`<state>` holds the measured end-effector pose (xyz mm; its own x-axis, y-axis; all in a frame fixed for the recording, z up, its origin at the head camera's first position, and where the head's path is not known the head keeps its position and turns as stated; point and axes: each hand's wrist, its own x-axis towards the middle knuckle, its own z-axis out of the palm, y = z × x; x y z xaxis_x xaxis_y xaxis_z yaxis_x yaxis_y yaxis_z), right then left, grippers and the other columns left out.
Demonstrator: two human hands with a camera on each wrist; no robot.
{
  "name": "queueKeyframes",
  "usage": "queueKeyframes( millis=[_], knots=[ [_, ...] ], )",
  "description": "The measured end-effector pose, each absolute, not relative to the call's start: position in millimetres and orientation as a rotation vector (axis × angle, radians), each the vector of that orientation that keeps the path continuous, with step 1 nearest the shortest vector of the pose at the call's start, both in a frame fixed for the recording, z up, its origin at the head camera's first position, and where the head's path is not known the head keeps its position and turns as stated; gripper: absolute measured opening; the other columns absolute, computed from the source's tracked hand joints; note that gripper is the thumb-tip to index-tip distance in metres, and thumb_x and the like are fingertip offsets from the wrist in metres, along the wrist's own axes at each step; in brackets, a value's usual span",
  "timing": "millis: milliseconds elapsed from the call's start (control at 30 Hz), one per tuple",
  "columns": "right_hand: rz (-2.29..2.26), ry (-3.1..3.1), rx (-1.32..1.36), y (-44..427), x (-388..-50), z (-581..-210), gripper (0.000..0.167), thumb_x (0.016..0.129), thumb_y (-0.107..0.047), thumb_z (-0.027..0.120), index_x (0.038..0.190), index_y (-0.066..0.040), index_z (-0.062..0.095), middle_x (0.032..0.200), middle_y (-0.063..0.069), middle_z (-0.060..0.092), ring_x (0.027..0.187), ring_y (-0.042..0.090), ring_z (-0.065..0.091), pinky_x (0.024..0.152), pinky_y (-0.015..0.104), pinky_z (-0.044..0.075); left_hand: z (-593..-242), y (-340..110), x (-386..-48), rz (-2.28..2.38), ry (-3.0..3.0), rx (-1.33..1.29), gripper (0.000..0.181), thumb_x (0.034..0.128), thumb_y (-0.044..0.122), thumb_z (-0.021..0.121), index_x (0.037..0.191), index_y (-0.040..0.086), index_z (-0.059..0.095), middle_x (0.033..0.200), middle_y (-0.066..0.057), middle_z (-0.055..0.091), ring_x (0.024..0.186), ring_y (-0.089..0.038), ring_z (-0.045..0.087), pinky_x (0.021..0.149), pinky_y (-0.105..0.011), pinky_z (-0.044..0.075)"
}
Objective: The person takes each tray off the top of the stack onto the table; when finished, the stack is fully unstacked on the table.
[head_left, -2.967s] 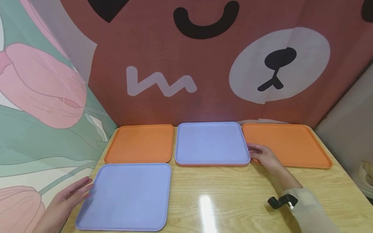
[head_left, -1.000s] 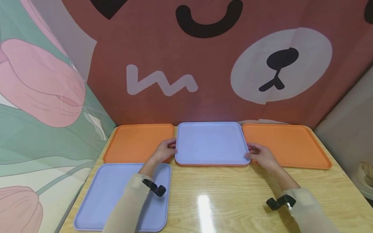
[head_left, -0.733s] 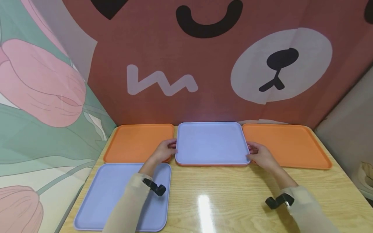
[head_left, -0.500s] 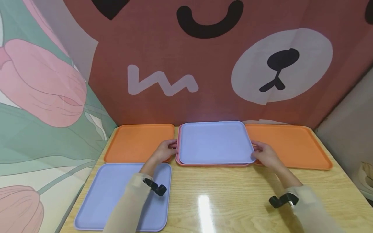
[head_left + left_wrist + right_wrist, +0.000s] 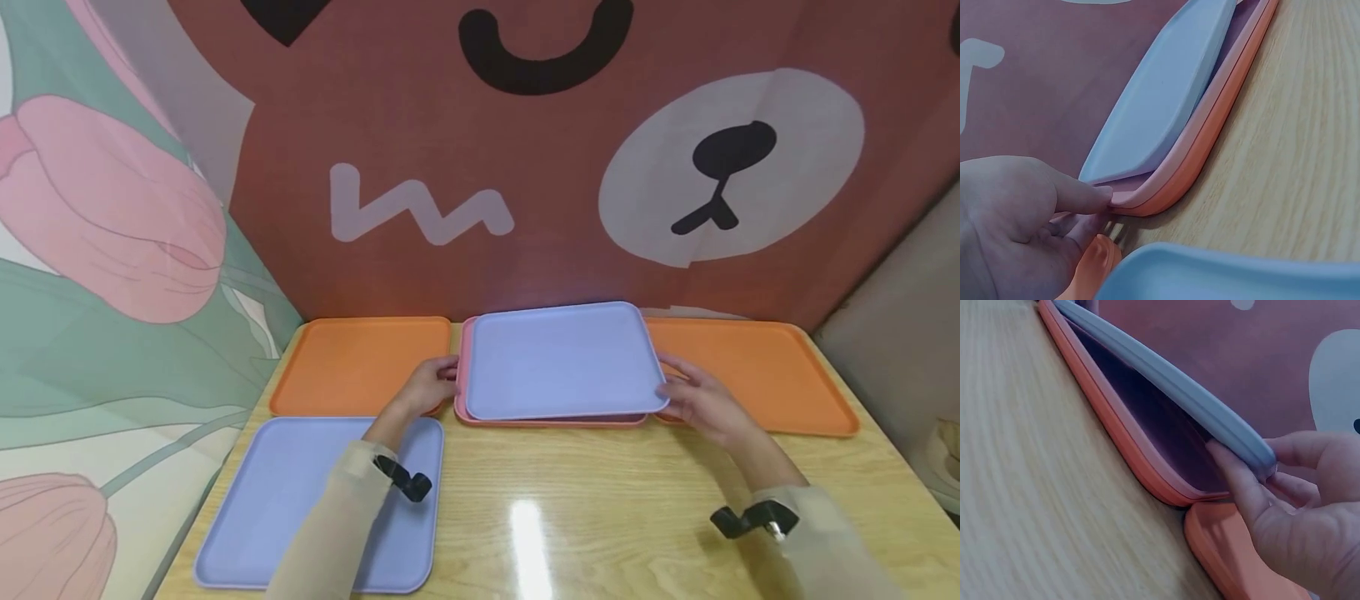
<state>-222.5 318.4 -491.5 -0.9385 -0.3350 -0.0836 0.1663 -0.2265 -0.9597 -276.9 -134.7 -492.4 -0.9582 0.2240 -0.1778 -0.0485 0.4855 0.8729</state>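
A lavender tray (image 5: 562, 362) is tilted over a pink tray (image 5: 1190, 149), its right side raised. Below the pink tray, an orange tray (image 5: 1163, 206) shows in the left wrist view. My left hand (image 5: 422, 390) grips the left edge of the stack, with the thumb on the pink rim. At the opposite end my right hand (image 5: 708, 408) pinches the lavender tray's right edge. In the right wrist view, a dark gap separates the lavender tray from the pink one at that end.
Orange trays lie left (image 5: 367, 358) and right (image 5: 757, 375) of the stack. Another lavender tray (image 5: 300, 500) lies beneath my left forearm at the front left. The wooden table (image 5: 585, 517) meets a wall covering with a bear print (image 5: 555, 208).
My left hand has come from the front left to the stack. The upper lavender tray has shifted right and its right side has risen with my right hand, uncovering the pink tray's left edge.
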Motion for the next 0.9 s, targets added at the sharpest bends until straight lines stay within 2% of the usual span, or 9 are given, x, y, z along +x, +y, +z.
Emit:
queueKeyframes(
  millis=[100,133,233,300,333,400,667,900],
  knots=[
    [-2.284,1.586,-0.256,315,-221,-491,0.072,0.105,0.008,0.041,0.159,0.004,-0.006,0.124,0.002,0.067,0.107,0.019,0.069,0.089,0.034,0.058,-491,-136,-278,1.464,2.462,0.146,0.056,0.0961,-0.002,0.063,0.150,-0.002,0.047,0.133,-0.017,0.064,0.125,-0.030,0.058,0.107,-0.044,0.048],
    [-2.306,1.564,-0.263,314,-220,-491,0.070,0.105,0.008,0.040,0.161,0.003,-0.003,0.125,0.002,0.067,0.108,0.019,0.069,0.089,0.034,0.059,-491,-136,-278,1.466,2.460,0.146,0.056,0.0961,-0.002,0.063,0.150,-0.002,0.047,0.133,-0.017,0.064,0.125,-0.030,0.058,0.107,-0.044,0.048],
    [-2.386,1.521,-0.302,310,-216,-493,0.057,0.105,0.008,0.039,0.160,-0.005,0.027,0.124,0.005,0.069,0.107,0.019,0.070,0.087,0.034,0.059,-491,-137,-278,1.459,2.459,0.152,0.056,0.0965,-0.001,0.063,0.150,-0.001,0.047,0.133,-0.016,0.064,0.125,-0.030,0.058,0.107,-0.044,0.048],
    [-2.437,1.497,-0.324,308,-212,-493,0.049,0.105,0.009,0.039,0.149,-0.011,0.048,0.124,0.006,0.069,0.107,0.019,0.070,0.086,0.034,0.060,-491,-137,-278,1.453,2.460,0.155,0.056,0.0965,-0.001,0.064,0.150,-0.001,0.047,0.133,-0.016,0.064,0.124,-0.030,0.058,0.107,-0.044,0.047],
    [-2.457,1.484,-0.334,307,-210,-493,0.047,0.105,0.009,0.038,0.141,-0.015,0.056,0.123,0.007,0.069,0.106,0.019,0.070,0.086,0.033,0.060,-491,-137,-278,1.448,2.462,0.157,0.056,0.0964,-0.001,0.064,0.150,-0.001,0.047,0.133,-0.016,0.064,0.124,-0.030,0.058,0.107,-0.044,0.048],
    [-2.480,1.473,-0.341,306,-206,-492,0.047,0.105,0.010,0.038,0.135,-0.017,0.062,0.123,0.007,0.069,0.106,0.019,0.070,0.085,0.033,0.060,-491,-138,-278,1.441,2.461,0.155,0.056,0.0964,0.000,0.064,0.150,0.000,0.047,0.133,-0.016,0.064,0.124,-0.030,0.058,0.107,-0.044,0.047],
    [-2.547,1.384,-0.433,311,-189,-493,0.053,0.103,0.014,0.032,0.138,-0.011,0.063,0.128,0.007,0.069,0.109,0.019,0.069,0.084,0.032,0.060,-493,-138,-277,1.435,2.475,0.164,0.057,0.0949,-0.002,0.064,0.149,-0.001,0.047,0.133,-0.017,0.064,0.125,-0.030,0.058,0.107,-0.044,0.047],
    [-2.517,1.349,-0.562,327,-167,-489,0.058,0.104,0.015,0.025,0.148,-0.009,0.054,0.136,0.009,0.065,0.116,0.020,0.067,0.088,0.033,0.059,-491,-137,-278,1.431,2.468,0.133,0.056,0.0962,0.000,0.064,0.150,0.001,0.048,0.135,-0.015,0.063,0.125,-0.029,0.058,0.107,-0.043,0.048]
  ],
)
